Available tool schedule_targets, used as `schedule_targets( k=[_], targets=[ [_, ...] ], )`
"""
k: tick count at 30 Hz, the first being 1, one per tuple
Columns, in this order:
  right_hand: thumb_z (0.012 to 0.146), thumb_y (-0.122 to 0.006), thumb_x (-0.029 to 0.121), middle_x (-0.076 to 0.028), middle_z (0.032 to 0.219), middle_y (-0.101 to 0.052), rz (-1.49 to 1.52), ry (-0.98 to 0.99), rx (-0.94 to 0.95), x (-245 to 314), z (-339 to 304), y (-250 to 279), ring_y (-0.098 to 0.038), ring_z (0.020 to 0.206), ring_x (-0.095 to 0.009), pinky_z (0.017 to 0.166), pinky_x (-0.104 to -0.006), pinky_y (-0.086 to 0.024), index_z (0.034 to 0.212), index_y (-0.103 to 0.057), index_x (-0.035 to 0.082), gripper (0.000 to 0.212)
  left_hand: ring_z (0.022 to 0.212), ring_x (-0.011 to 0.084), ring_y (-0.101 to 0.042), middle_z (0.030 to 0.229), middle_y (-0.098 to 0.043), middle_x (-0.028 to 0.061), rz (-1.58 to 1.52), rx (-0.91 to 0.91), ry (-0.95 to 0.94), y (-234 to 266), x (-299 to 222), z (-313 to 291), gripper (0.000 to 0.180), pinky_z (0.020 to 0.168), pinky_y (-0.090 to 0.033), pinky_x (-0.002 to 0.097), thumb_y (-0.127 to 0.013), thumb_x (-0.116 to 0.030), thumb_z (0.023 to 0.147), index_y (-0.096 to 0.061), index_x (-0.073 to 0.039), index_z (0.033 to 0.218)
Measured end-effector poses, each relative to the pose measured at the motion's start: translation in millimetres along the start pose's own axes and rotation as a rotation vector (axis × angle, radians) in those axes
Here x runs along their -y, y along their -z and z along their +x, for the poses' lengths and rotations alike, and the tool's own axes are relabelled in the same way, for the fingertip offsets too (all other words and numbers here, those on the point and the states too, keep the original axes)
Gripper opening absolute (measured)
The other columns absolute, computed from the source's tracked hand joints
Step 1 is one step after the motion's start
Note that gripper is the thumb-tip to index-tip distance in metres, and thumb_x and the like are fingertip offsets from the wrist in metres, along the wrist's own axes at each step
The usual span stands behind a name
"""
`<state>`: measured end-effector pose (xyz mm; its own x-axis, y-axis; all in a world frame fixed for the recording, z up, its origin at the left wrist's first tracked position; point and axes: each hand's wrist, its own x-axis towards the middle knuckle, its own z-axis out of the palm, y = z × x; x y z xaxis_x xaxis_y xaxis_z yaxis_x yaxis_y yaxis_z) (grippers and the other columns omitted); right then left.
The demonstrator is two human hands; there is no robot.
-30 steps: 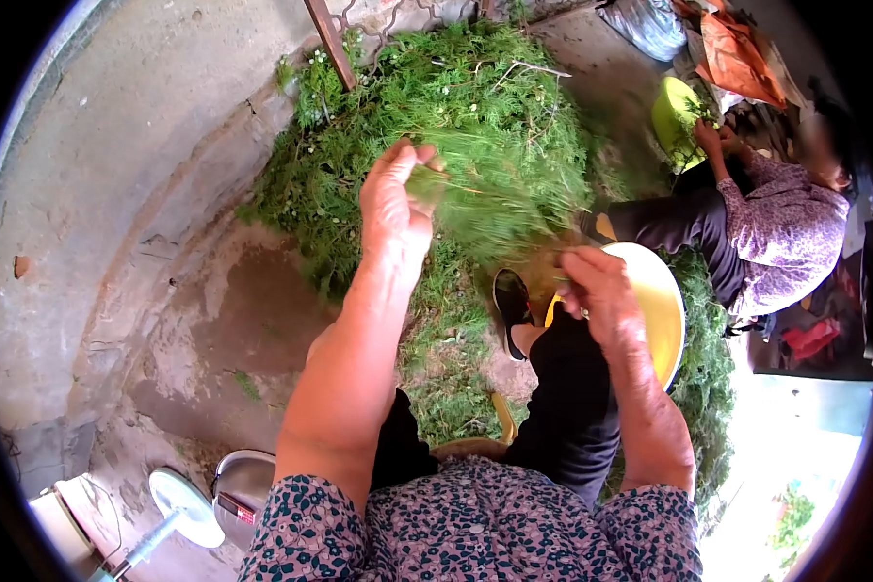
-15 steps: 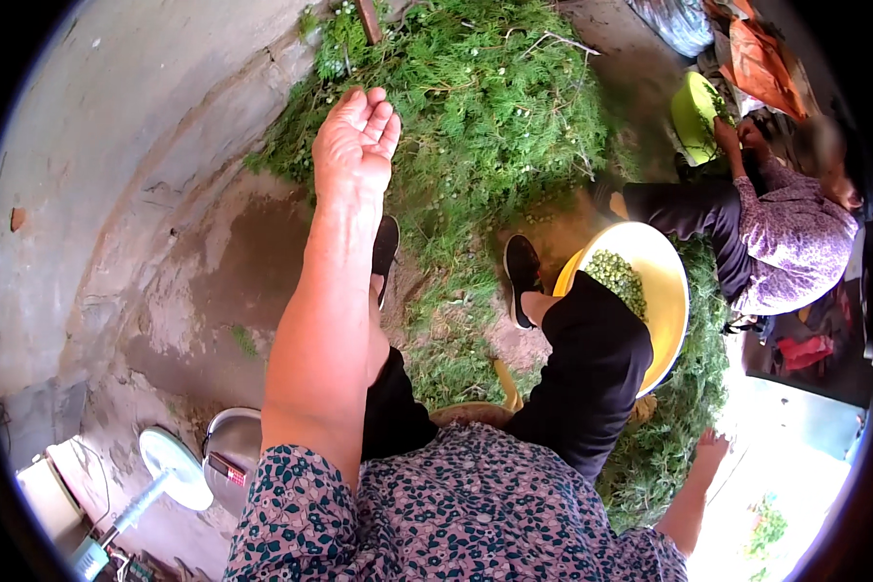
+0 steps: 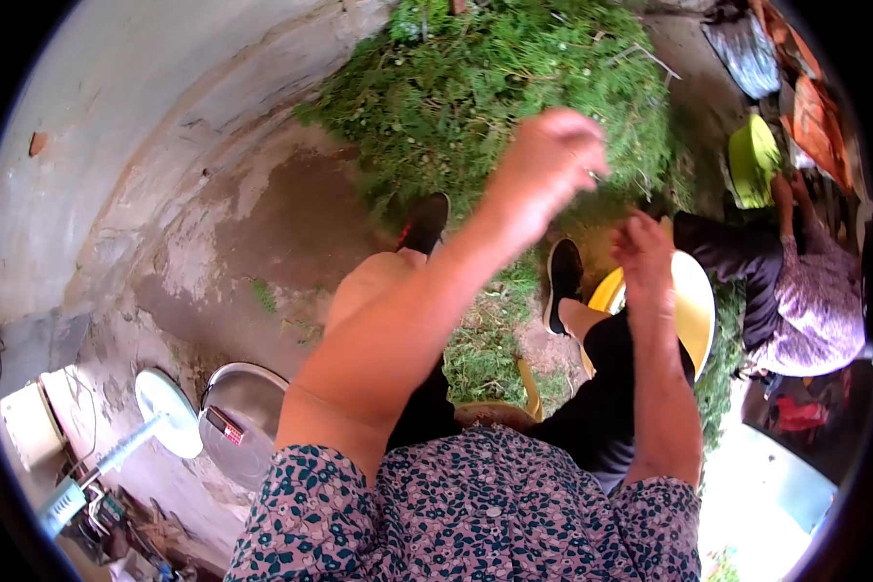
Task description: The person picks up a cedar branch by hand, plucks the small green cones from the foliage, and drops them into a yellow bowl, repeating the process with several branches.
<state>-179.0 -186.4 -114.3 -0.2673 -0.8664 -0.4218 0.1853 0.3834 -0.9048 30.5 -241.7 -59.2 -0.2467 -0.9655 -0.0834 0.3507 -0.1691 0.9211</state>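
My left hand (image 3: 556,163) is raised over the near right part of a pile of green conifer branches (image 3: 514,87). Its fingers curl inward and are blurred; whatever they hold, if anything, is too small to make out. My right hand (image 3: 643,247) is lifted in front of a yellow basin (image 3: 694,301), with bent fingers smeared by motion. A gap separates the two hands. The basin stands beside my right knee, and my right hand and forearm hide most of its inside.
At the right a co-worker in a purple patterned top (image 3: 820,310) reaches into a green basin (image 3: 753,160). A pale fan (image 3: 168,412) and a metal bowl (image 3: 247,466) with a small red-and-dark object stand at the lower left. A wall (image 3: 116,136) runs along the left.
My left hand has swung right from the pile's left side. My right hand has come up from the lower right to the yellow basin. The view has shifted, moving the surroundings.
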Motion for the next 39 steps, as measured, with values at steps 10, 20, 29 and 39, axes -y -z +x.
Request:
schedule_targets(
  k=[10, 20, 29, 39],
  targets=[
    [0.084, -0.055, 0.011, -0.008, 0.091, -0.062, -0.507, -0.253, 0.287, -134.2, 70.7, -113.5, -0.061, 0.067, -0.016, 0.053, -0.0288, -0.048, 0.108, -0.057, 0.001, 0.026, 0.060, 0.0332, -0.061, 0.066, -0.060, 0.0171, 0.756, 0.342, -0.132, -29.7, 27.1, -29.9, 0.011, 0.058, -0.046, 0.0451, -0.058, -0.015, 0.078, -0.056, -0.004, 0.079],
    [0.080, -0.058, 0.007, -0.016, 0.133, -0.037, -1.285, 0.425, 0.646, -179.7, 134.3, -217.1, -0.044, 0.114, -0.036, 0.089, -0.0417, -0.042, 0.123, -0.044, 0.006, 0.046, 0.058, 0.0338, -0.054, 0.061, -0.050, 0.0151, 0.554, 0.185, -0.223, 0.0, 8.8, -41.3, 0.018, 0.053, -0.041, 0.0412, -0.060, -0.008, 0.075, -0.045, 0.001, 0.072],
    [0.083, -0.056, 0.006, -0.015, 0.138, -0.030, -1.447, 0.212, 0.569, -200.2, 174.1, -270.7, -0.042, 0.116, -0.034, 0.087, -0.0461, -0.043, 0.134, -0.029, 0.011, 0.058, 0.072, 0.0290, -0.051, 0.074, -0.048, 0.0127, 0.484, 0.157, -0.165, 23.0, -13.4, -54.2, 0.018, 0.064, -0.040, 0.0376, -0.055, 0.000, 0.066, -0.046, -0.002, 0.081],
    [0.078, -0.060, 0.018, -0.014, 0.103, -0.056, -1.560, 0.477, 0.388, -164.7, 175.6, -248.1, -0.058, 0.087, -0.032, 0.071, -0.0431, -0.049, 0.105, -0.058, 0.016, 0.028, 0.072, 0.0307, -0.052, 0.073, -0.049, 0.0124, 0.503, 0.130, -0.159, 22.7, -10.7, -53.5, 0.018, 0.062, -0.041, 0.0395, -0.055, -0.001, 0.067, -0.047, -0.001, 0.083]
  ],
)
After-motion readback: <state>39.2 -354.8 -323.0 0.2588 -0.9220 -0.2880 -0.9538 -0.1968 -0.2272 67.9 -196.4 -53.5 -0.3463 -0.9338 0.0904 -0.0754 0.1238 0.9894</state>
